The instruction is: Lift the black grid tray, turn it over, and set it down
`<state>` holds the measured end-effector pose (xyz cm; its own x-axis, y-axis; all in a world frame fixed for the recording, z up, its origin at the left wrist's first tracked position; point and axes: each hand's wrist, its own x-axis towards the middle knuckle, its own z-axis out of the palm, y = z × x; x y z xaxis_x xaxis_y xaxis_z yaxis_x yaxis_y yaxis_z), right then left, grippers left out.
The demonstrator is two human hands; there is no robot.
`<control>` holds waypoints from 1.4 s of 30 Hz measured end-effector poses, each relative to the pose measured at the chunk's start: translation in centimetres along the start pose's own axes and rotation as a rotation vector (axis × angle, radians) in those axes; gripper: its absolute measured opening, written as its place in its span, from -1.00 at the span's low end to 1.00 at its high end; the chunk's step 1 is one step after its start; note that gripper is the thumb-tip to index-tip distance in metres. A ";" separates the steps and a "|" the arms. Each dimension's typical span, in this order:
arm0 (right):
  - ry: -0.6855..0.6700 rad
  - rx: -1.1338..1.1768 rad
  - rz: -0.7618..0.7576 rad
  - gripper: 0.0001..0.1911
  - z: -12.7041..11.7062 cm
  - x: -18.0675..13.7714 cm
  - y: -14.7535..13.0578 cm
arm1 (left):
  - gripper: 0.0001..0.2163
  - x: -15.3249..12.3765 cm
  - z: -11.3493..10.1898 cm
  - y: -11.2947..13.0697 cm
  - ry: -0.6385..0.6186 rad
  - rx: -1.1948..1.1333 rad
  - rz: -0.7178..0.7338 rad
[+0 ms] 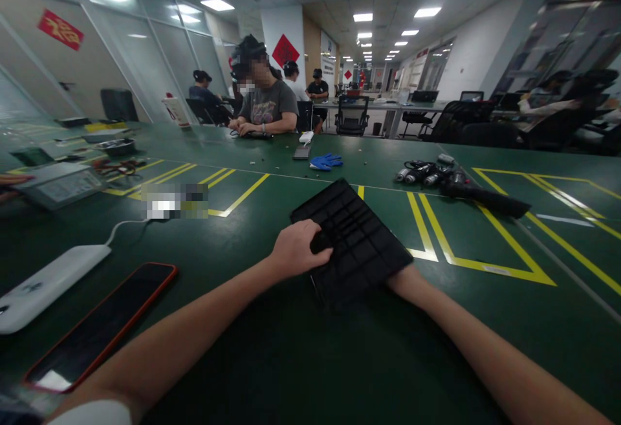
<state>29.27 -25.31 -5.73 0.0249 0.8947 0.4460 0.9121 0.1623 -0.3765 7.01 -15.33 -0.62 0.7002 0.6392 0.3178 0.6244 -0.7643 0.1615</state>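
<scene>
A flat black tray (356,234) with a grid of shallow compartments is held tilted above the table in front of me. My right hand (402,279) supports it at its lower right side; most of those fingers are hidden behind the tray. At the left side of the tray, my left hand (299,247) is closed, thumb and fingers curled round something dark. Black against black, I cannot make out whether that is part of the tray or a separate small piece. Dark shadow blurs the tray's lower edge.
On the green table (233,308) lie a red-edged phone (104,325), a white power bank (53,289) with a cable, a blue glove (326,162) and black cylindrical parts with cables (429,173). A grey metal box (61,184) stands left. A person (266,98) sits opposite.
</scene>
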 end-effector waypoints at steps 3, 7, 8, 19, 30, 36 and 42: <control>-0.016 -0.081 0.014 -0.67 -1.6 1.1 1.8 | -0.62 1.6 0.3 -2.0 -0.040 0.155 -0.212; -0.078 -0.240 0.135 -0.57 -2.5 1.2 3.7 | -0.59 3.4 0.8 -4.3 -0.120 0.294 -0.424; -0.102 -0.262 0.154 -0.57 -2.5 1.1 4.1 | -0.58 3.7 0.8 -4.6 -0.128 0.306 -0.454; 0.018 -0.417 -0.035 -0.47 -2.6 -1.1 -0.8 | -0.48 -3.0 -0.7 1.3 0.011 -0.080 0.200; -0.356 -0.162 -0.138 -0.43 -2.6 -5.1 -6.0 | -0.58 -6.0 -0.1 3.5 -0.186 -0.196 0.306; -0.561 0.083 -0.419 -0.46 -3.2 -8.0 -11.3 | -0.47 -9.1 -1.3 7.1 -0.287 -0.359 0.726; -0.756 0.174 -0.404 -0.55 -3.9 -7.3 -12.4 | -0.48 -8.8 -0.5 7.5 -0.376 -0.416 0.749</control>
<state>19.36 -35.50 -1.12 -0.6210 0.7813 -0.0628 0.7156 0.5325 -0.4521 5.35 -26.78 -1.71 0.9813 -0.1023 0.1630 -0.1583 -0.9109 0.3810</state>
